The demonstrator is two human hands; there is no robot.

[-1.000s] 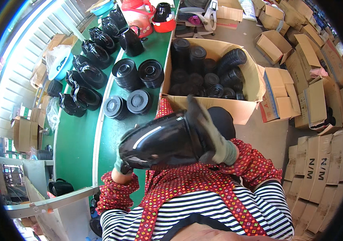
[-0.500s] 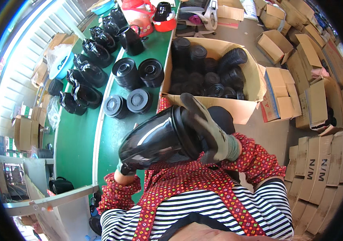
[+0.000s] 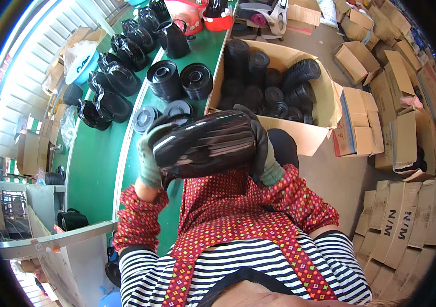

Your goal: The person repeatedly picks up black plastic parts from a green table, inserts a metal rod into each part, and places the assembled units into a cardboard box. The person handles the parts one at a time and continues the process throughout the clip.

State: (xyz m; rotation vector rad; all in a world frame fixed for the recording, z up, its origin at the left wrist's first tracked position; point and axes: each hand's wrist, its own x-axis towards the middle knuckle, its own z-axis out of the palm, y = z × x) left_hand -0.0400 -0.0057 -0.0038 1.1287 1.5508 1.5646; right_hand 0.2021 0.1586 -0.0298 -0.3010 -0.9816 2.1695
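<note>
My left hand [image 3: 152, 148], in a dark-palmed, green-cuffed glove, was wrapped around one end of a glossy black jug [image 3: 208, 143]. My right hand [image 3: 264, 153], gloved the same way, pressed against the other end, its fingers hooked over the rim, so the jug lay on its side, gripped between the two. I held it on the near side of the large open carton [image 3: 290, 134], a little to the left, above my red patterned apron [image 3: 228, 220]. Inside the carton stood and leaned many round black parts [image 3: 274, 94], some of them stacked in columns.

Just left of the carton, on the green table [image 3: 95, 163], sat two tall stacks of ribbed black discs [image 3: 164, 82] and, nearer me, two flatter grey-black discs [image 3: 146, 119], partly behind my left glove. Farther left of the carton ran a line of shiny black jugs [image 3: 131, 53]. Beyond its far left corner were a red flowered container [image 3: 190, 20] and a red tray [image 3: 219, 23]. A smaller carton [image 3: 357, 120] stood close to its right side, and flattened cartons [image 3: 389, 220] were piled to its right, nearer me.
</note>
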